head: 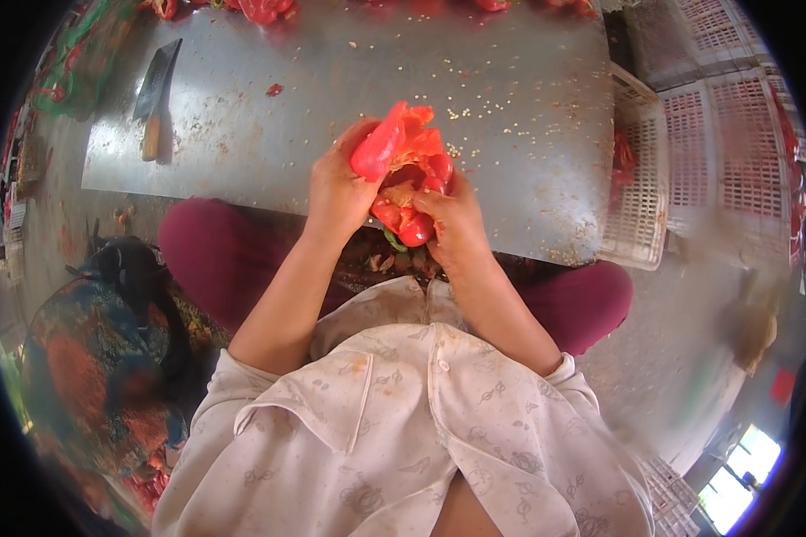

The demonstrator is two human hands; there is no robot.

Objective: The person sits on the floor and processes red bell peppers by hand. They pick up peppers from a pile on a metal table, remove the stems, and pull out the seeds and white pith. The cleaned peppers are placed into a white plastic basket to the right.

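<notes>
A red bell pepper (pixel 436 171), torn open, is held between my two hands above the near edge of a metal table (pixel 242 141). My left hand (pixel 342 181) grips a raised flap of its wall. Round the lower right part curls my right hand (pixel 460 215), its thumb at the opening by the pale core (pixel 399 194). A bit of green stem (pixel 395 240) shows at the pepper's bottom. On the table's left side lies a cleaver (pixel 156 101) with a wooden handle, apart from both hands.
Pale seeds (pixel 477 111) are scattered over the table's right half. More red peppers (pixel 262 9) line the far edge. A white plastic crate (pixel 635 168) with red pieces stands against the right side; other crates (pixel 725 148) lie beyond. Green netting (pixel 74 80) is at far left.
</notes>
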